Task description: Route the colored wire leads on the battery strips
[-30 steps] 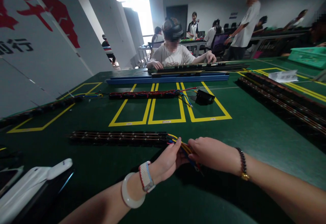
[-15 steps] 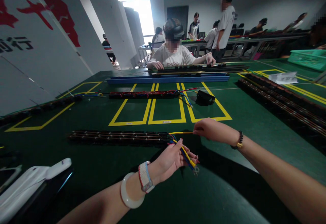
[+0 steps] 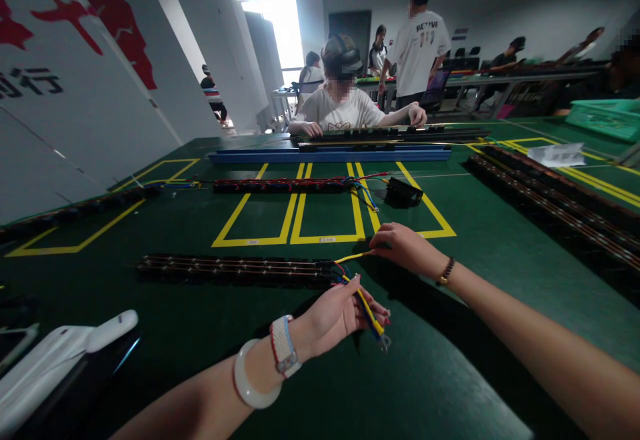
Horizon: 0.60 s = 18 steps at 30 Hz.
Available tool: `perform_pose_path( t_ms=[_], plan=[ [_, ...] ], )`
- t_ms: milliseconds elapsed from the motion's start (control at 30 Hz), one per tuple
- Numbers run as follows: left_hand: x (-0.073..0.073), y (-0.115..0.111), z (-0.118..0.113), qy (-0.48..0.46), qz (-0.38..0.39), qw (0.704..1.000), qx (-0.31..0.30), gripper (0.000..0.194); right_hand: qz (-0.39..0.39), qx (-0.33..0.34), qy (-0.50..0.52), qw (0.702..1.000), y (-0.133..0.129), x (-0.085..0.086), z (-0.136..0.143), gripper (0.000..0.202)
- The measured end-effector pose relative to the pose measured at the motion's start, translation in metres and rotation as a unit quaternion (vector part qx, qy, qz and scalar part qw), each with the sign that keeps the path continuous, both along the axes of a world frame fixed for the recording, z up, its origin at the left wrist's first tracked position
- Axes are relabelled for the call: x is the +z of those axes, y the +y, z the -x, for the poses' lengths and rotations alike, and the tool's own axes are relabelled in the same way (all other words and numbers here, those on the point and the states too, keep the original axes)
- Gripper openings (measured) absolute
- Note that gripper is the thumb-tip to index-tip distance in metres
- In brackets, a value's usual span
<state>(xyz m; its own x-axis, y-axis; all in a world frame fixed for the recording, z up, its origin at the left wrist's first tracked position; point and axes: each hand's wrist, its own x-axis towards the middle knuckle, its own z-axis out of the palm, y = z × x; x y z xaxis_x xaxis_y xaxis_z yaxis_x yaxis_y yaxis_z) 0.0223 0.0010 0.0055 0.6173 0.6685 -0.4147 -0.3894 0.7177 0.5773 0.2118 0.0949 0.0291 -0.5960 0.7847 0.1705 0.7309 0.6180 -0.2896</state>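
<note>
A long black strip [image 3: 230, 270] with copper rails lies across the green table in front of me. Coloured wires leave its right end. My left hand [image 3: 335, 317] grips a bundle of yellow, blue and red wires [image 3: 370, 320] with ring terminals at their tips. My right hand [image 3: 403, 247] pinches a single yellow wire [image 3: 353, 257] and holds it stretched away from the strip's end, up and to the right.
A second wired strip [image 3: 285, 185] and a small black box [image 3: 401, 193] lie among yellow floor-tape rectangles. A blue rail [image 3: 330, 155] lies beyond, where a seated person works. More strips [image 3: 550, 193] run along the right. A white device [image 3: 55, 360] sits at bottom left.
My right hand left the bundle, took one yellow wire and drew it out up and to the right. My left hand stayed on the remaining wires. A person at the back walked left.
</note>
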Motion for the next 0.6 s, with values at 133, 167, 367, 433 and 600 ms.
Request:
perform_pose_path(
  t_ms=[133, 167, 367, 433, 600],
  plan=[
    [-0.002, 0.000, 0.000, 0.000, -0.014, 1.000, 0.020, 0.039, 0.037, -0.034, -0.021, 0.999, -0.039, 0.044, 0.014, 0.037],
    [0.000, -0.001, 0.000, 0.006, -0.017, 0.999, 0.027, 0.038, 0.052, -0.029, -0.053, 0.997, -0.051, 0.053, 0.017, 0.044],
    [0.006, -0.003, -0.002, 0.038, -0.023, 0.998, 0.040, 0.036, 0.112, 0.044, -0.224, 0.967, -0.094, 0.057, 0.026, 0.037],
    [0.005, -0.003, -0.002, 0.039, -0.031, 0.998, 0.043, 0.037, 0.100, 0.044, -0.247, 0.963, -0.097, 0.051, 0.026, 0.028],
    [0.005, -0.007, -0.003, 0.021, -0.011, 0.997, 0.071, 0.025, 0.081, 0.029, -0.221, 0.971, -0.093, 0.052, 0.021, 0.021]
  ],
)
